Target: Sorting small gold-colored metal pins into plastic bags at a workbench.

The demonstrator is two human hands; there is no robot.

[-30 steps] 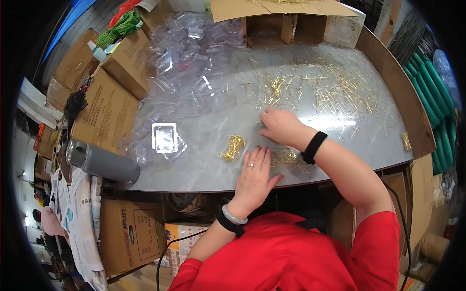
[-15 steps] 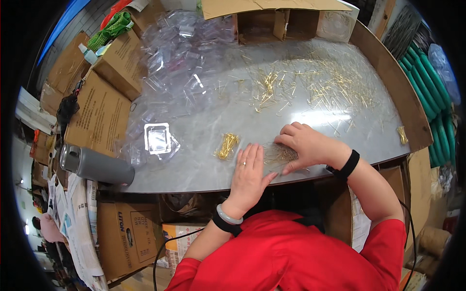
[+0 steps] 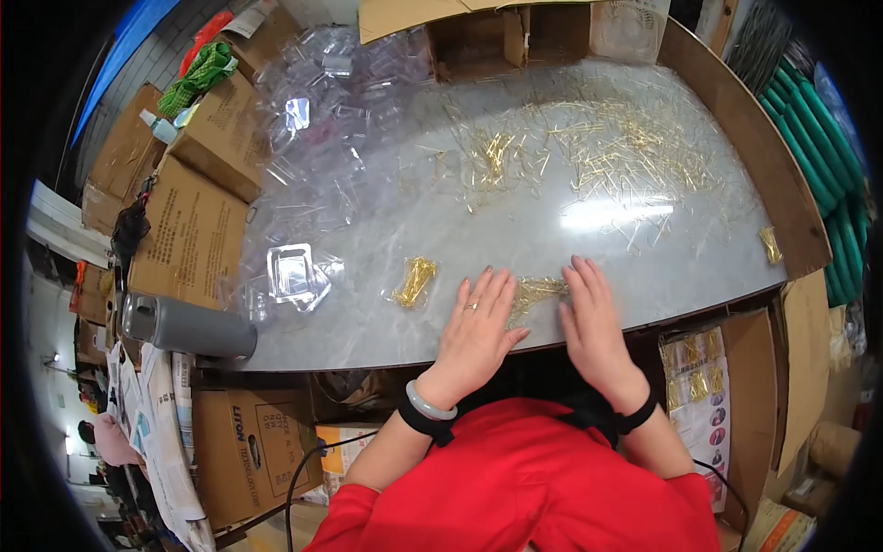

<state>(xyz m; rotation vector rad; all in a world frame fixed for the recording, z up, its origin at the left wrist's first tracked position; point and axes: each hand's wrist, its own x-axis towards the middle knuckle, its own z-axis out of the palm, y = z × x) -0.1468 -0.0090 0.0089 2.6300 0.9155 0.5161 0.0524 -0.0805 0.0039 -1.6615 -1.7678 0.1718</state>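
A small bunch of thin gold wire pins (image 3: 537, 294) lies at the near side of the grey table, between my two hands. My left hand (image 3: 474, 331) rests flat at its left, fingers stretched out and thumb toward the bunch. Against the right end of the bunch stands my right hand (image 3: 593, 322), fingers extended and slightly blurred. Neither hand is closed round anything. Left of my left hand sits a gold pin bundle (image 3: 414, 281) in a clear plastic pack. Farther back, many loose gold pins (image 3: 644, 152) are scattered over the tabletop.
Clear plastic boxes (image 3: 313, 166) pile up at the back left. A grey bottle (image 3: 189, 327) lies at the left edge. Cardboard boxes (image 3: 189, 230) wall the left side, and a cardboard strip (image 3: 745, 138) borders the right. Another gold bundle (image 3: 771, 245) is near the right corner.
My right hand has gone from curled fingers over the pins to straight fingers beside them. The pins are now gathered more closely. My left hand stays nearly in place.
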